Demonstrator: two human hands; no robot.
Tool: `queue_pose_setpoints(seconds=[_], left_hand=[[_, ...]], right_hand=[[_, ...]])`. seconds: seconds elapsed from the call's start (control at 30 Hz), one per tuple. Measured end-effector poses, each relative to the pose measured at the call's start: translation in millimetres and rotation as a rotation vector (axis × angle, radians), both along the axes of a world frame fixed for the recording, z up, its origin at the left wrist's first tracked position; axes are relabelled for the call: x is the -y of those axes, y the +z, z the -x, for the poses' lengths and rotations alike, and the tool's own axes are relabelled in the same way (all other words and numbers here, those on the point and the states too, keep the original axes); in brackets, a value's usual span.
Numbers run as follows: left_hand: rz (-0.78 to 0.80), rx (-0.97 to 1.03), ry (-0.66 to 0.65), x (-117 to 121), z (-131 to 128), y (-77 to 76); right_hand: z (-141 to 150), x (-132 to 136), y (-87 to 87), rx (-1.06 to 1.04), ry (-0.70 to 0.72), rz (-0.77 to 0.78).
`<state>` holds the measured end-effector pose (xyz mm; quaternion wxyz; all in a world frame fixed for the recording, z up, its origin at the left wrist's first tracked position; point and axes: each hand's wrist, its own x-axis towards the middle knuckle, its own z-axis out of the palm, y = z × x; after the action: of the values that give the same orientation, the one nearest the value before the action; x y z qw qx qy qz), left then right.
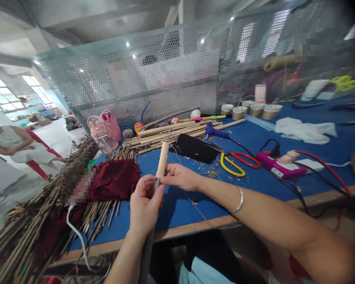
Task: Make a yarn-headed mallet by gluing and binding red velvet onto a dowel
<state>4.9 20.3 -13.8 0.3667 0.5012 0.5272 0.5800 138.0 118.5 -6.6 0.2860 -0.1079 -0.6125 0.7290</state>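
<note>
A pale wooden stick point(163, 157) stands nearly upright in front of me, over the table's front part. Below its bare top it runs into a grey tube-like covering point(148, 252) that extends down past the table edge. My left hand point(144, 201) is closed around the upper end of this grey part. From the right, my right hand point(180, 176) pinches the stick where wood and grey meet. Scissors point(233, 163) with one yellow and one red handle lie right of my hands, by a black flat piece point(195, 148).
Several wooden sticks point(168, 130) lie behind my hands, near a blue glue gun point(215, 131). Bundled twigs point(32, 221) and dark red cloth point(115, 179) cover the left side. A purple power strip point(281, 165) with cables sits right. A person point(20, 146) is at far left.
</note>
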Motion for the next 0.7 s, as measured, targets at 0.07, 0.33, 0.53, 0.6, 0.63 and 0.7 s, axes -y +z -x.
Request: queue_pose_setpoints(seconds=[0.07, 0.33, 0.53, 0.6, 0.63, 0.7], left_hand=[[-0.015, 0.047, 0.002, 0, -1, 1.2], [0.045, 0.237, -0.138, -3, 4, 6.3], [0.102, -0.03, 0.07, 8, 2, 10.6], [0.027, -0.184, 0.226, 13, -1, 11.0], [0.02, -0.188, 0.24, 15, -1, 11.2], [0.055, -0.04, 0.157, 15, -1, 11.8]], right_hand=[[-2, 0, 0.1, 0.009, 0.053, -0.008], [-4, 3, 3.6, 0.033, 0.092, 0.063], [1, 5, -1.2, 0.013, -0.051, 0.06], [1, 7, 0.0, 0.0, -0.086, 0.035], [1, 7, 1.1, -0.011, -0.093, 0.028], [0, 9, 3.7, -0.028, -0.07, 0.028]])
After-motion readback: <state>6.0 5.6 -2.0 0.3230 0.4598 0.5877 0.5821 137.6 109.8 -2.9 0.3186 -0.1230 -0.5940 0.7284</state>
